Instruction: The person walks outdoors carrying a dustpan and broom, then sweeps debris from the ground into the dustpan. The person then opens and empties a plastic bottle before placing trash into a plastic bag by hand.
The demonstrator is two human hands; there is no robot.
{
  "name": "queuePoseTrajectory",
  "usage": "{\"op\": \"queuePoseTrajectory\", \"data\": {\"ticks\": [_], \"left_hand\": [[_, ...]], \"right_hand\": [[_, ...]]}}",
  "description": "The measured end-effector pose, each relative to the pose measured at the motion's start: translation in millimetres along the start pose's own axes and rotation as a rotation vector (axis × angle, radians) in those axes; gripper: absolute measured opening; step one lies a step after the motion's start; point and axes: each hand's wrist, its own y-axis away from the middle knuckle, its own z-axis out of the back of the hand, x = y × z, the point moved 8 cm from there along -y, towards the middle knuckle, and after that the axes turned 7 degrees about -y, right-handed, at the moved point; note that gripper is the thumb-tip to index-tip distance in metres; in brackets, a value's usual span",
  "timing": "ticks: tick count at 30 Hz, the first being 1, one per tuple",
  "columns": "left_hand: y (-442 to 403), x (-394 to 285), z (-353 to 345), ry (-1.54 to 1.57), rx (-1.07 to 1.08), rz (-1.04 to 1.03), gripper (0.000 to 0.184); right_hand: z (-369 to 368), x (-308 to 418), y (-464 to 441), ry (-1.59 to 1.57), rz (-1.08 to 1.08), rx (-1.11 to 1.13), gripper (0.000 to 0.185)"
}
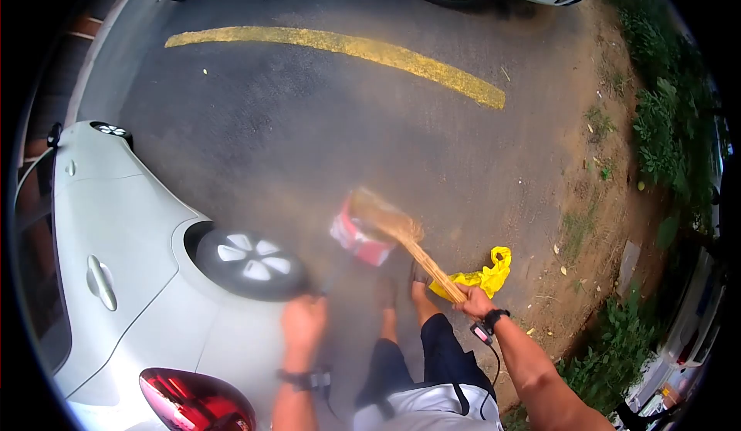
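Observation:
My right hand [475, 304] is closed around the tan, bundled handle of a straw hand broom [428, 261]. The broom's head points away from me and is smeared by motion. It overlaps a blurred red and white dustpan [363, 246] held low above or on the pavement; I cannot tell whether they touch. My left hand [303, 324], also blurred, is closed on what looks like the dustpan's thin dark handle, beside the white car's rear wheel. A crumpled yellow plastic bag [490, 278] lies on the ground near my right hand.
A white car [147, 253] stands close on my left, its rear wheel [248, 265] and red tail light [197, 402] nearest. Beyond a yellow painted line [347, 45] are other parked vehicles. Dirt and green bushes [668, 138] border the asphalt [231, 114] on the right.

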Motion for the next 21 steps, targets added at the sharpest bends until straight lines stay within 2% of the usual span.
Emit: {"op": "queuePoseTrajectory", "data": {"ticks": [3,5,9,11,13,15,17,20,21], "left_hand": [[0.4,-3.6,5.2,-0.005,0.01,0.0,0.033],[-0.5,-6.5,10.0,0.011,0.036,-0.003,0.034],[7.0,4.9,25.4,0.028,-0.017,-0.031,0.037],[16.1,0.9,54.6,0.134,-0.033,-0.022,0.037],[21.6,12.3,71.3,0.136,-0.076,0.028,0.038],[27.4,22.7,88.8,0.159,-0.105,0.069,0.038],[29.2,30.0,107.5,0.217,-0.132,0.105,0.038],[26.3,40.4,131.2,0.362,-0.157,0.166,0.037],[19.8,46.8,134.4,0.38,-0.194,0.166,0.037]], "right_hand": [[15.0,-8.0,50.8,0.111,-0.03,0.002,0.072],[27.9,-2.1,78.5,0.083,-0.073,-0.006,0.075],[54.8,-27.8,102.8,-0.061,0.039,-0.051,0.081],[68.2,-16.2,123.4,-0.134,-0.02,-0.087,0.082],[86.1,-45.0,121.3,-0.128,0.127,-0.221,0.083],[97.6,-21.6,137.6,-0.256,0.099,-0.23,0.078],[111.6,-2.8,143.9,-0.197,0.176,-0.316,0.072],[132.3,3.8,141.5,-0.276,-0.001,-0.355,0.067],[139.8,3.4,132.5,-0.279,0.065,-0.363,0.068]]}}
